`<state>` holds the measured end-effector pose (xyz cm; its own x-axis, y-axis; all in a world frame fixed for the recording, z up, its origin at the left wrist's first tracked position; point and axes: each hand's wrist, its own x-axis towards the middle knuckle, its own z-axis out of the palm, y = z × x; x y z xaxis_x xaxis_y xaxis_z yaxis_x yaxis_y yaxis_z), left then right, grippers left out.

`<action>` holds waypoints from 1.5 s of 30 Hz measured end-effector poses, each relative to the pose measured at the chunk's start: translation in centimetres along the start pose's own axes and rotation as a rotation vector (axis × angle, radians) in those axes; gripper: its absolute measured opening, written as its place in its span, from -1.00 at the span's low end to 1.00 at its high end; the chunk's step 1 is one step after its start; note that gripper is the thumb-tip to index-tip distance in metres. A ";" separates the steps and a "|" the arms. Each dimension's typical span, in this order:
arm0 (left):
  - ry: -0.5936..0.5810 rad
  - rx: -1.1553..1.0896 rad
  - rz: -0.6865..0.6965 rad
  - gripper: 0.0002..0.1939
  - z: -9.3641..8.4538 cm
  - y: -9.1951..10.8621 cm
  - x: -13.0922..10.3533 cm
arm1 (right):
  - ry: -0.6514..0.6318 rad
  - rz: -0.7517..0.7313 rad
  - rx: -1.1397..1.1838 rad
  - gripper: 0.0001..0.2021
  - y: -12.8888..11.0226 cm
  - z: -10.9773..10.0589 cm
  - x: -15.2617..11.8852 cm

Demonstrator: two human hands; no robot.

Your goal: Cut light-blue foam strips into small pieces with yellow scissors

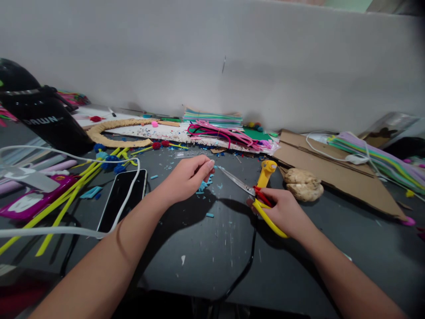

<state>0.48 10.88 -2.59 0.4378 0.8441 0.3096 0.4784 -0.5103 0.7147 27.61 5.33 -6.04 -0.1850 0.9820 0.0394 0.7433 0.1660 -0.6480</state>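
The work looks to be at a snipping step. The left hand [189,178] is pinched, seemingly on a small light-blue piece [215,167], above blue clippings [203,187] on the tabletop [199,261]. The right hand [287,212] grips the scissors [236,180], tips near those fingers, beside a yellow glue gun [266,174]. Any cut here calls for fingertips clear of the blades.

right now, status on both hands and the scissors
Left hand pinched near blue scraps; right hand holding scissors, tips by left fingertips. Yellow glue gun close beside right hand, dark cord below.
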 end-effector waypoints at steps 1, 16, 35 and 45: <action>0.001 0.000 0.003 -0.61 0.0 0.0 0.0 | 0.000 -0.003 -0.005 -0.72 0.0 0.0 0.0; 0.024 0.000 0.000 -0.67 0.0 -0.1 0.0 | 0.029 0.020 0.037 -0.71 -0.3 0.0 0.0; 0.021 -0.008 -0.003 -0.70 -0.1 0.1 0.1 | 0.037 0.012 0.027 -0.72 -0.2 -0.1 -0.1; 0.022 0.020 0.019 -0.72 0.0 0.1 0.0 | 0.022 -0.021 -0.020 -0.71 0.2 0.1 0.1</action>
<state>0.50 10.89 -2.52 0.4303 0.8376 0.3367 0.4856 -0.5291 0.6958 27.66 5.40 -6.24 -0.1870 0.9799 0.0696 0.7524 0.1884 -0.6311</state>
